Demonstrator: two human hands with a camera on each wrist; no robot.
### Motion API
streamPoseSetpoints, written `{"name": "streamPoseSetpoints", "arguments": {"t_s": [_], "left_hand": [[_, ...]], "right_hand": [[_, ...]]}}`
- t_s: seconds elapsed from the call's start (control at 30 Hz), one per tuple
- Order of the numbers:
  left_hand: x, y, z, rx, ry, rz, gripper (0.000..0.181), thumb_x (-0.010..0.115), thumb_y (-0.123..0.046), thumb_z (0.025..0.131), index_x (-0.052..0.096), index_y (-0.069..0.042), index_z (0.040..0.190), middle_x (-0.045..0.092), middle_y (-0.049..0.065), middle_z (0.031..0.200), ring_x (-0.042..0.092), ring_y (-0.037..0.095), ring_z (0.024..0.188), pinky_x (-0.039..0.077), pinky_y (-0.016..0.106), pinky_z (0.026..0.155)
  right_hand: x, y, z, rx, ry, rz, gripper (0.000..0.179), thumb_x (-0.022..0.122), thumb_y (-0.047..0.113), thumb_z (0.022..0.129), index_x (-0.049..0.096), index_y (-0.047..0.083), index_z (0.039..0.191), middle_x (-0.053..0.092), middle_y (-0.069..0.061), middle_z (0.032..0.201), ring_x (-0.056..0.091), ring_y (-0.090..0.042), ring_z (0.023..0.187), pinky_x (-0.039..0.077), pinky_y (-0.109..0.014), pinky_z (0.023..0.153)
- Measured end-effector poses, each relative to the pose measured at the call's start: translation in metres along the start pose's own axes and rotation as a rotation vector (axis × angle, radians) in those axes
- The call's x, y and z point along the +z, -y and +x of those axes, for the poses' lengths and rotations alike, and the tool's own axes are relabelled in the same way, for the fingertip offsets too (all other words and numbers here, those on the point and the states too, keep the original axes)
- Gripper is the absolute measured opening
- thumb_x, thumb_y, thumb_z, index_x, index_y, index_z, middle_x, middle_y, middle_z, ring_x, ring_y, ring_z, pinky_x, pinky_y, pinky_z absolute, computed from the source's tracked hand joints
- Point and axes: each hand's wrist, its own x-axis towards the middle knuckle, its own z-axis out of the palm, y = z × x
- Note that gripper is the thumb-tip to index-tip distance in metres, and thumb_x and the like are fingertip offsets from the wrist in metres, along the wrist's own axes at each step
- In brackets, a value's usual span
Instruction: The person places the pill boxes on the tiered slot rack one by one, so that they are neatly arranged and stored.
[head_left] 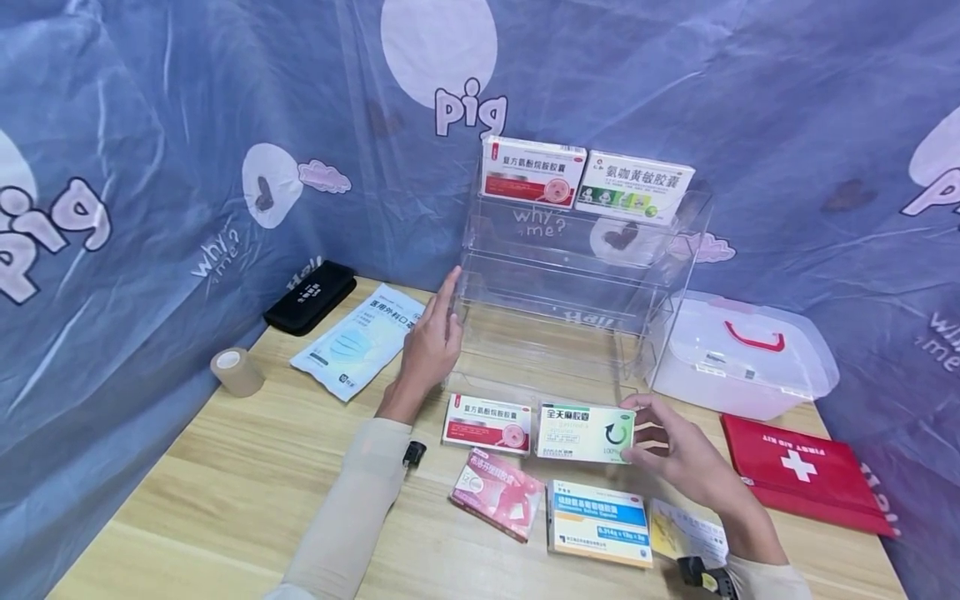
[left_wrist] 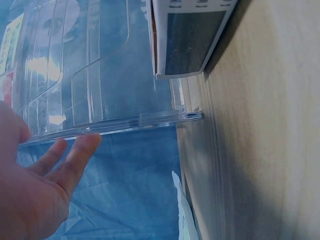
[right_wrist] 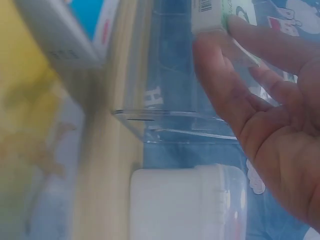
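Observation:
A clear tiered display rack (head_left: 555, 333) stands in the middle of the table. At its left side my left hand (head_left: 433, 342) rests its fingers against the clear panel, fingers mostly straight. My right hand (head_left: 678, 454) pinches the right end of a white-and-green medicine box (head_left: 577, 433) between thumb and fingers. In the right wrist view, this box (right_wrist: 210, 17) is off the tabletop. Left of it, a red-and-white medicine box (head_left: 487, 423) is at the rack's lower front. Another red-and-white box (head_left: 532, 173) and a green-and-white box (head_left: 635, 187) occupy the top tier.
Nearer me lie a pink box (head_left: 498, 493), a blue-and-white box (head_left: 600, 523) and a yellowish box (head_left: 686, 533). To the right are a white lidded case (head_left: 742, 358) and red first aid pouch (head_left: 813, 475). Leftward sit a mask packet (head_left: 360, 342), black case (head_left: 310, 297) and tape roll (head_left: 237, 372).

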Motion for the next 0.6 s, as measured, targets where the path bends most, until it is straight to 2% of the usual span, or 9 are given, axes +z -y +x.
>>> {"name": "streamPoseSetpoints", "arguments": {"t_s": [0.07,0.3,0.5,0.6], "left_hand": [[0.000,0.000,0.000,0.003,-0.001,0.002,0.073,0.049,-0.009,0.106,0.026,-0.031,0.172,0.052,0.011,0.165,0.052,0.027,0.063,0.048,0.042,0.053],[0.001,-0.001,0.000,0.023,-0.019,0.004,0.074,0.050,-0.006,0.105,0.027,-0.029,0.172,0.051,0.010,0.167,0.048,0.022,0.059,0.045,0.037,0.051],[0.000,-0.003,-0.001,0.028,-0.020,-0.002,0.074,0.050,-0.007,0.105,0.027,-0.029,0.172,0.049,0.010,0.168,0.046,0.020,0.057,0.044,0.034,0.050],[0.000,-0.003,-0.001,0.027,-0.022,0.000,0.073,0.050,-0.009,0.105,0.028,-0.029,0.172,0.051,0.011,0.167,0.049,0.022,0.060,0.046,0.035,0.051]], "right_hand": [[-0.002,0.002,0.000,-0.020,-0.018,-0.004,0.065,0.085,-0.003,0.086,0.052,0.005,0.141,0.070,-0.018,0.119,0.076,-0.019,0.102,0.067,-0.037,0.084],[-0.010,0.009,0.002,-0.128,-0.086,0.028,0.064,0.082,-0.010,0.084,0.053,0.000,0.140,0.071,-0.015,0.113,0.072,0.001,0.099,0.063,-0.021,0.080],[-0.029,0.029,0.012,-0.194,-0.229,0.011,0.065,0.079,-0.018,0.083,0.053,-0.003,0.141,0.070,0.015,0.112,0.071,0.005,0.099,0.062,-0.017,0.080],[-0.042,0.043,0.021,-0.221,-0.317,-0.007,0.067,0.076,-0.023,0.083,0.051,-0.006,0.142,0.067,0.023,0.113,0.071,0.007,0.097,0.060,-0.013,0.080]]}}
